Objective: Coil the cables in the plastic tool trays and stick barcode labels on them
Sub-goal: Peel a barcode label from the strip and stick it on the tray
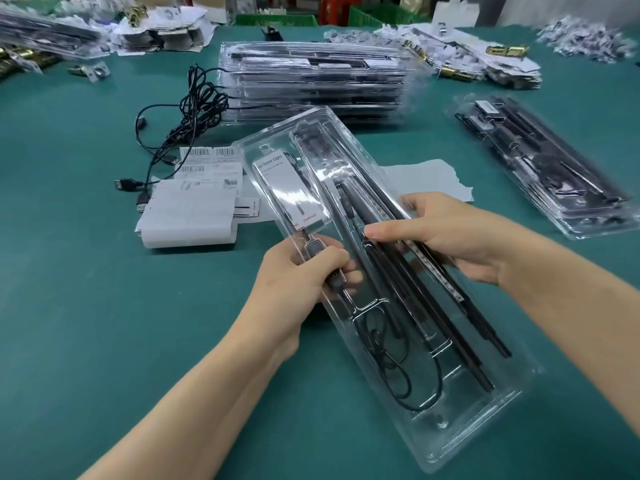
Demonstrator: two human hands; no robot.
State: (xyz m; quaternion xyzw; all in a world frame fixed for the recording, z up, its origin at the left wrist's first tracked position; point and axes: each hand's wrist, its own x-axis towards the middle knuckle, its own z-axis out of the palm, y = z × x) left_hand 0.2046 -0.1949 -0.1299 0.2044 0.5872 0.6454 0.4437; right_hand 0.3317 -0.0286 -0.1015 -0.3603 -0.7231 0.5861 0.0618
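Tray: clear plastic tray [485, 420], held aslant over the green table [86, 306] between both hands
Left hand [301, 271]: at the tray's left edge, thumb and curled fingers pinching the cable's inline switch [313, 252]
Right hand [446, 237]: clamped on the tray's right edge, thumb across the black bars [446, 317]
Cable [381, 355]: inside the tray's near half, in loose loops
Barcode labels [207, 164]: just left of the tray's far end
Loose cables [187, 112]: beyond the labels, left of the tray
Tray stack [311, 81]: behind the tray's far end
Filled trays [554, 168]: well right of the tray
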